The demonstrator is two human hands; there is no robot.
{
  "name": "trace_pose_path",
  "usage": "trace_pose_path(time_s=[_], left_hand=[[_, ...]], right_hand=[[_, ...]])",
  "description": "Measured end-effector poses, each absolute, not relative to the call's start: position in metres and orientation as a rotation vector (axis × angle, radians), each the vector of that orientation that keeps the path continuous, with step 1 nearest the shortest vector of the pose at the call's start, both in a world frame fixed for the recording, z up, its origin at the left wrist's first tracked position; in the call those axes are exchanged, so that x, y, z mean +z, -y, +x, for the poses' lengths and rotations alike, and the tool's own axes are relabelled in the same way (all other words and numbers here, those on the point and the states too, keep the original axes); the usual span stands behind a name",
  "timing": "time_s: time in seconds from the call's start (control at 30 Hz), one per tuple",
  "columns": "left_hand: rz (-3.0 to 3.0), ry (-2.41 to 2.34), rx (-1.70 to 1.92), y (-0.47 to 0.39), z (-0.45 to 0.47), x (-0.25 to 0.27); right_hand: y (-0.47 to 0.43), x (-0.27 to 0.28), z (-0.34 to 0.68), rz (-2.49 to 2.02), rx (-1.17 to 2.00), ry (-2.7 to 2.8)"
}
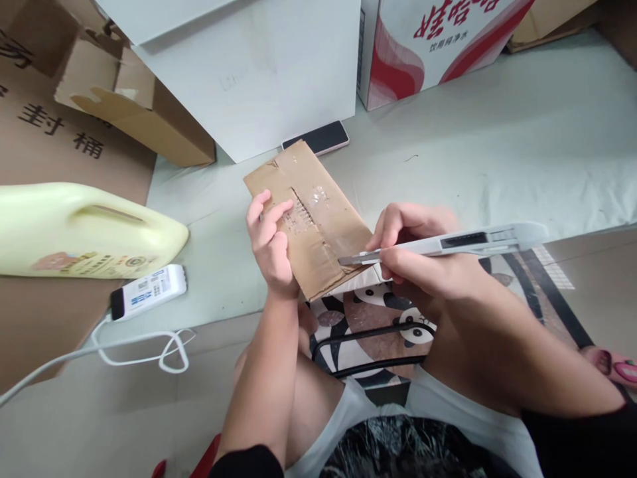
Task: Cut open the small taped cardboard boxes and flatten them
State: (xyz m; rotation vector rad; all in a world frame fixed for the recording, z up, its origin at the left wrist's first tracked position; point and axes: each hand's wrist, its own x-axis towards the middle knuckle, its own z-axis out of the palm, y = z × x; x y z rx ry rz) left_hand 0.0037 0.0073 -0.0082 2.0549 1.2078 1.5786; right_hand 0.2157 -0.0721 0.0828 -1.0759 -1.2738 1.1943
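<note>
A small brown cardboard box (328, 206) is tilted in front of me, with a torn slit and scraps of clear tape on its face. My left hand (273, 242) grips its left edge, fingers curled over the front; the thumb is partly hidden. In my right hand (418, 249) is a white utility knife (462, 242), held like a pen. The knife's blade points left and its tip lies at the box's lower right edge, seemingly touching the cardboard. White material shows beneath that edge.
A phone (323, 138) lies behind the box, before a large white box (259, 79). At right stands a red-and-white carton (438, 46). On the left are a pale yellow bottle (89, 229), a white power strip (149, 292) with its cable, and an opened carton (144, 113).
</note>
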Motion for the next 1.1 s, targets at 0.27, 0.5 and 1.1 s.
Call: trace_pose_path(time_s=[0.27,0.5,1.1], left_hand=[[2.087,-1.29,1.526,-0.004,0.003,-0.006],[1.966,-1.296,1.38,0.006,-0.004,0.031],[2.14,-1.126,0.958,0.028,-0.009,0.051]], right_hand=[[0.074,0.084,0.21,-1.077,1.261,1.268],[0.073,0.072,0.208,-1.075,1.186,0.96],[0.075,0.078,0.213,-0.995,0.93,1.351]])
